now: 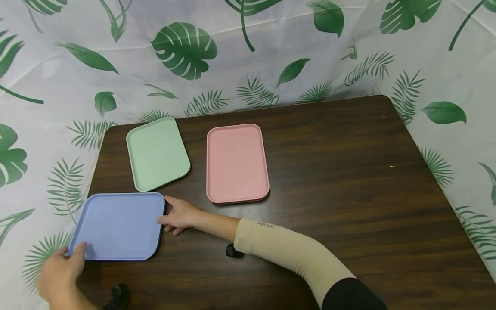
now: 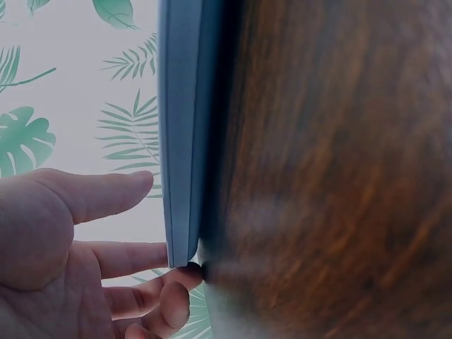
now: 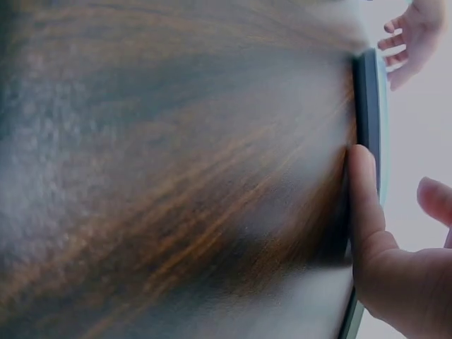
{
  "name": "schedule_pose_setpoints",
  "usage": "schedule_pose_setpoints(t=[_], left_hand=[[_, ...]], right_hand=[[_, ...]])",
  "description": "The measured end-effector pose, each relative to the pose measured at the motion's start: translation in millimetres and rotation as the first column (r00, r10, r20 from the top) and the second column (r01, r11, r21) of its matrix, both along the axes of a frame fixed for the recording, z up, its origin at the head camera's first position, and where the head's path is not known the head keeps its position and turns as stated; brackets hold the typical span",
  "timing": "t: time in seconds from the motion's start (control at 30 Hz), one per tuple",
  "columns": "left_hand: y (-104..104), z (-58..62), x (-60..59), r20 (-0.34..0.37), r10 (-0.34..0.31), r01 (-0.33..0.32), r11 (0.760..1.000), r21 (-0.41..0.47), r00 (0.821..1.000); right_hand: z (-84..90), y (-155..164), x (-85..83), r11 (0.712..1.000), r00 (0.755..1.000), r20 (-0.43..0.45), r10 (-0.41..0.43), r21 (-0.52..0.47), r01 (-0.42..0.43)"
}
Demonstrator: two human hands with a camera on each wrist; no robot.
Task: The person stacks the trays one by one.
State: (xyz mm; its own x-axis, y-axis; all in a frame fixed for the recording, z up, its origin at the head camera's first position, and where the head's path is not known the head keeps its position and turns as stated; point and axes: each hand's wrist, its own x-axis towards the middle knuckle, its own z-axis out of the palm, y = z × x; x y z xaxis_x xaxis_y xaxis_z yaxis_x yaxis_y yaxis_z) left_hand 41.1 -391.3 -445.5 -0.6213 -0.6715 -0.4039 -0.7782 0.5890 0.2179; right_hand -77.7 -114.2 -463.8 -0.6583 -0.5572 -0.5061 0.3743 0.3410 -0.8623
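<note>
A blue rectangular tray [image 1: 120, 226] lies at the table's left front, with a light green tray [image 1: 158, 153] just behind it. My left hand [image 1: 62, 271] is at the tray's near left corner, its thumb over the top and separated from the surface in the left wrist view. There the other fingers touch the tray's end and lower edge. My right hand [image 1: 180, 215] reaches the right side of the blue tray, fingers spread along the rim. In the right wrist view one straight finger [image 3: 366, 191] lies against the tray's side, with another digit raised.
A pink tray [image 1: 237, 163] stands on the dark wooden table [image 1: 348, 181], right of the green one. A leaf-printed white cloth [image 1: 271, 56] hangs behind the table and along its sides. A black object [image 1: 234, 251] shows beneath the right forearm.
</note>
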Motion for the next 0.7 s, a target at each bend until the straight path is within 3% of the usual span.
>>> schedule_pose_setpoints(t=[0.37,0.7], left_hand=[[-2.6,-2.9,-1.7,-0.030,-0.020,0.020,1.000,-0.019,0.999],[-4.7,-6.3,1.7,-0.068,-0.010,0.010,1.000,-0.003,0.998]], right_hand=[[-9.8,-2.6,-7.0,0.995,0.998,0.064,-0.014,-0.097,0.020],[-9.2,-0.5,-4.5,0.994,0.998,0.065,-0.024,-0.106,0.031]])
